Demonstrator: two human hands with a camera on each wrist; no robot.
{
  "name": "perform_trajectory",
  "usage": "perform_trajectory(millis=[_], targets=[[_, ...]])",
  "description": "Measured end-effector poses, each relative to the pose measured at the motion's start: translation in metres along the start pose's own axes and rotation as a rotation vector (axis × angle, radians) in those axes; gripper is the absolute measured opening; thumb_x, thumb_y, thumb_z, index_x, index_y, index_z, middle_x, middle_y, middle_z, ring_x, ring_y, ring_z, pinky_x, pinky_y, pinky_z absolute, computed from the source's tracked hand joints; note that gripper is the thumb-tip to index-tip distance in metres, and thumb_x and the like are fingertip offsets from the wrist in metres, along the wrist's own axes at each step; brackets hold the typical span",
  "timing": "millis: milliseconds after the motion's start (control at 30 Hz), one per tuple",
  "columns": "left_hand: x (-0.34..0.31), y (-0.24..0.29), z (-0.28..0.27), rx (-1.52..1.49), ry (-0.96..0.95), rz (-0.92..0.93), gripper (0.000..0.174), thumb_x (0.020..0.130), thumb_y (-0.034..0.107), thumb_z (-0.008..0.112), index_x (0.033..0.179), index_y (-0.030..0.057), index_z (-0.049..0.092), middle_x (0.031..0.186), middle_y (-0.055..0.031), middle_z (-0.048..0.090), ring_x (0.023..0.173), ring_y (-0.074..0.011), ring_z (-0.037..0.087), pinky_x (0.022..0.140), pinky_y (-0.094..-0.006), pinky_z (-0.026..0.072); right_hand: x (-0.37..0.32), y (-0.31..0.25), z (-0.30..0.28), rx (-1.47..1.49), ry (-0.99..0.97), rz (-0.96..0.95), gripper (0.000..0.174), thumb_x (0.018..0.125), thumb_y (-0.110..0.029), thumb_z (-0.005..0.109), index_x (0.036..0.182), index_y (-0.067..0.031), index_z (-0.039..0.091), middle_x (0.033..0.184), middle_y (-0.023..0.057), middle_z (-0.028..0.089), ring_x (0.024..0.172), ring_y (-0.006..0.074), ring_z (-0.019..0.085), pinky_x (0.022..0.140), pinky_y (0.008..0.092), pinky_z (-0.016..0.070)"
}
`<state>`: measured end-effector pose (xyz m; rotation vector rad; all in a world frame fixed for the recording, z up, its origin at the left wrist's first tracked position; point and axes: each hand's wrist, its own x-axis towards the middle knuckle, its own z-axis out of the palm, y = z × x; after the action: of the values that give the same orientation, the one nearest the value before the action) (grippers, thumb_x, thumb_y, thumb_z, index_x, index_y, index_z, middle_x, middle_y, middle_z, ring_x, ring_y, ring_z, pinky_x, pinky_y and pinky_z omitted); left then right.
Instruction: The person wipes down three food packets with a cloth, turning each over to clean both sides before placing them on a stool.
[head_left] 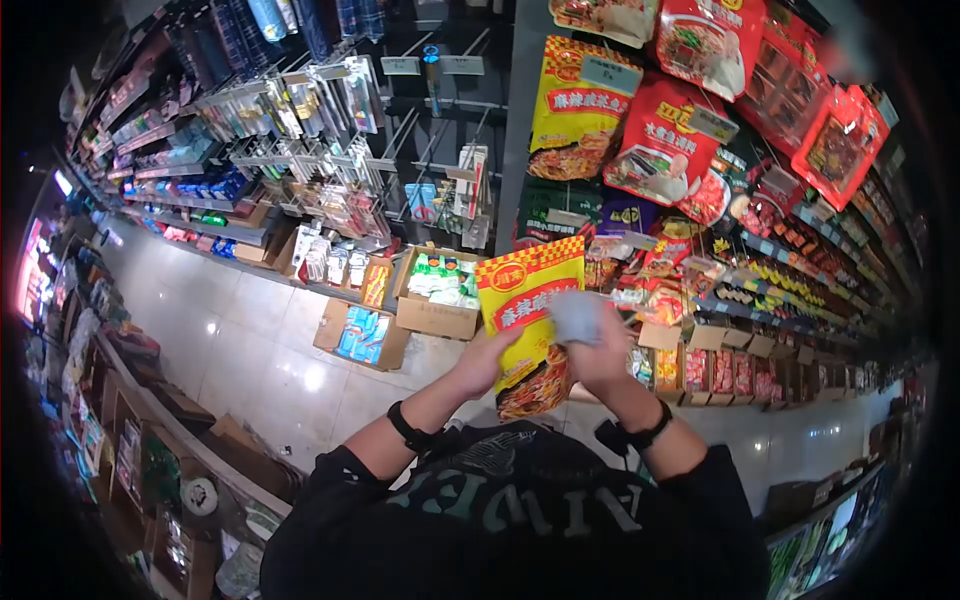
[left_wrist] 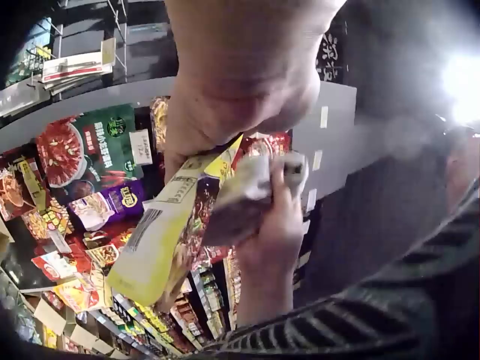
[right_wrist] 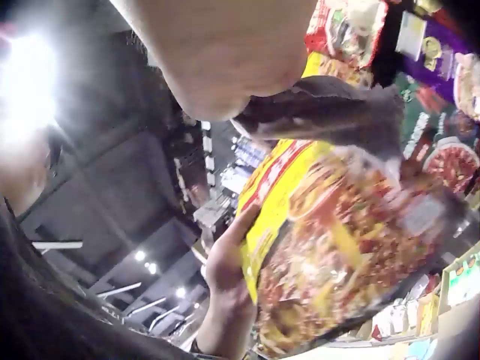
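Observation:
A yellow and red food packet (head_left: 512, 300) with a checkered top edge is held upright in front of the chest. My left hand (head_left: 482, 364) grips it by its left side, thumb on the printed front. Blurred in the head view, a crumpled grey cloth (head_left: 577, 318) is bunched in my right hand (head_left: 606, 358), over the packet's right side. The right wrist view shows the cloth (right_wrist: 330, 112) right against the packet's front (right_wrist: 337, 240), which carries a picture of a cooked dish. In the left wrist view the packet's pale back (left_wrist: 154, 244) faces the camera.
Similar packets (head_left: 575, 110) hang on a rack ahead to the right, above shelves of small goods. Metal display hooks (head_left: 425, 150) stand ahead to the left. Cardboard boxes (head_left: 437, 318) of goods sit on the tiled floor (head_left: 250, 340). A counter (head_left: 190, 435) runs along the lower left.

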<state>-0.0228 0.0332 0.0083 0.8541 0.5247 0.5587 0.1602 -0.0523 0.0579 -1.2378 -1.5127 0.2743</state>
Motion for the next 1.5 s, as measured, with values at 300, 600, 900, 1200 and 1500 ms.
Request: perform_trajectory(millis=[300, 600, 900, 1200, 1500], targets=[[-0.026, 0.043, -0.029, 0.305, -0.27, 0.116, 0.045, 0.103, 0.018, 0.049, 0.144, 0.0015, 0.04, 0.138, -0.0124, 0.054, 0.126, -0.0217, 0.055, 0.106, -0.038, 0.0435, 0.046, 0.003, 0.037, -0.433, -0.041, -0.269, 0.041, 0.083, -0.002, 0.058, 0.123, 0.0076, 0.057, 0.139, 0.0236, 0.053, 0.135, 0.0416, 0.047, 0.114, 0.0498, 0.0371], [-0.012, 0.046, -0.08, 0.368, -0.108, 0.378, 0.044, 0.101, 0.007, 0.049, 0.143, 0.0007, 0.042, 0.14, -0.0132, 0.055, 0.126, -0.0272, 0.057, 0.106, -0.0387, 0.0444, 0.015, -0.021, 0.098, -0.339, -0.29, -0.2, 0.042, 0.074, 0.006, 0.058, 0.116, 0.0053, 0.06, 0.147, 0.0244, 0.047, 0.141, 0.0469, 0.037, 0.116, 0.058, 0.0304], [-0.005, 0.07, -0.089, -0.174, -0.072, 0.006, 0.044, 0.099, 0.017, 0.053, 0.139, -0.0012, 0.047, 0.132, -0.016, 0.061, 0.118, -0.0301, 0.063, 0.1, -0.0426, 0.0517, -0.077, 0.017, 0.055, -0.255, -0.047, 0.315, 0.038, 0.073, 0.009, 0.056, 0.108, 0.0, 0.066, 0.115, 0.0203, 0.068, 0.101, 0.0418, 0.065, 0.092, 0.0456, 0.0526], [0.025, 0.038, -0.032, -0.377, -0.215, -0.317, 0.044, 0.098, 0.019, 0.052, 0.138, -0.0002, 0.049, 0.132, -0.0166, 0.062, 0.118, -0.032, 0.063, 0.1, -0.0453, 0.0513, -0.174, 0.0, -0.018, 0.543, 0.372, 0.656, 0.033, 0.095, -0.021, 0.045, 0.102, 0.0038, 0.066, 0.095, 0.0097, 0.07, 0.093, 0.0203, 0.066, 0.081, 0.0315, 0.0523], [0.067, -0.064, 0.09, -0.25, -0.338, -0.633, 0.042, 0.099, 0.02, 0.054, 0.134, -0.003, 0.053, 0.128, -0.017, 0.065, 0.113, -0.0304, 0.066, 0.099, -0.043, 0.0527, -0.192, -0.031, -0.081, 0.885, 0.33, 0.944, 0.053, 0.096, -0.012, 0.064, 0.143, 0.0005, 0.042, 0.137, 0.0112, 0.058, 0.124, 0.0203, 0.057, 0.106, 0.0367, 0.0457]])
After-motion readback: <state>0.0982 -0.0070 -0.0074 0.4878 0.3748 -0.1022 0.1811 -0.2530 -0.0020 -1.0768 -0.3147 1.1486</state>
